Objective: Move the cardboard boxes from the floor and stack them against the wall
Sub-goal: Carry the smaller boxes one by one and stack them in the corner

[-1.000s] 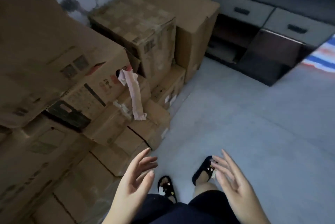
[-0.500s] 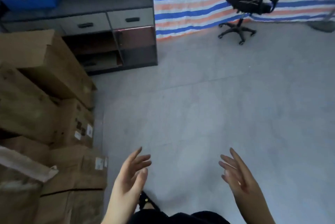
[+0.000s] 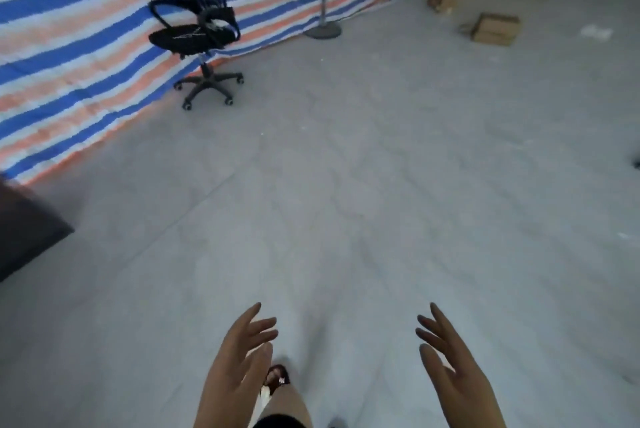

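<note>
Far off, two small brown cardboard boxes (image 3: 496,29) sit on floor (image 3: 346,185).

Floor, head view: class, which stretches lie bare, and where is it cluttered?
Bare: the wide grey floor from the open left hand and right hand up to the office chair and striped tarp. Cluttered: the far right, with two cardboard boxes and a stand base.

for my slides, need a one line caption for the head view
Both empty hands, left and right, open over bare floor, two cardboard boxes far ahead.
</note>
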`<move>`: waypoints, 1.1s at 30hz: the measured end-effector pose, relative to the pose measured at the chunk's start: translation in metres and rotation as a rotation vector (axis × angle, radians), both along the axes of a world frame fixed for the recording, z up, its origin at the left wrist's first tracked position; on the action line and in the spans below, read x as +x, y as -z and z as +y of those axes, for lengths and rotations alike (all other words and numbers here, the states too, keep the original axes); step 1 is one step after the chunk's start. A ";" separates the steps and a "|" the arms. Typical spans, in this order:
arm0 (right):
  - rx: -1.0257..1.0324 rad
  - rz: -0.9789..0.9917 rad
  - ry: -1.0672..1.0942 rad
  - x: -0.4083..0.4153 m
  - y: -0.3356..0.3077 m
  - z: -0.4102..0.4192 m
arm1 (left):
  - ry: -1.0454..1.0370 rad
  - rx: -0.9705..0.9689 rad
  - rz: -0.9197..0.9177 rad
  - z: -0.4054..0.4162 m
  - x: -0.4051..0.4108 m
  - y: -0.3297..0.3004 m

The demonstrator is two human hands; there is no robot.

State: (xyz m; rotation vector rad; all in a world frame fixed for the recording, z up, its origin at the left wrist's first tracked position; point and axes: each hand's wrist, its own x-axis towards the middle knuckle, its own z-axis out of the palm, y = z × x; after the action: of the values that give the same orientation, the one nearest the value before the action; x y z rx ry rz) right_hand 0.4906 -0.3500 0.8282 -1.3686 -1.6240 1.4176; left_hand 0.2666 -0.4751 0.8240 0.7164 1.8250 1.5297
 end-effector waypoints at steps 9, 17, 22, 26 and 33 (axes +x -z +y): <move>0.023 0.001 0.228 -0.028 0.012 0.135 | 0.230 0.024 -0.013 0.190 -0.041 0.007; 0.100 0.050 0.344 -0.078 -0.001 0.288 | 0.379 0.058 -0.005 0.377 -0.101 -0.022; 0.059 0.065 0.419 -0.080 0.004 0.359 | 0.452 0.000 0.014 0.465 -0.093 -0.020; 0.005 0.059 0.422 -0.063 0.014 0.429 | 0.506 -0.033 0.011 0.545 -0.076 -0.009; 0.023 0.097 0.521 0.016 -0.005 0.601 | 0.518 -0.025 0.027 0.716 0.002 -0.008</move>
State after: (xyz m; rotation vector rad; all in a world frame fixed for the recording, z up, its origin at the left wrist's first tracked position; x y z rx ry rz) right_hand 0.5068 0.2509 0.8330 -1.5393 -1.1060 1.1266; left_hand 0.2689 0.2413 0.8322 1.0990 1.5136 1.1563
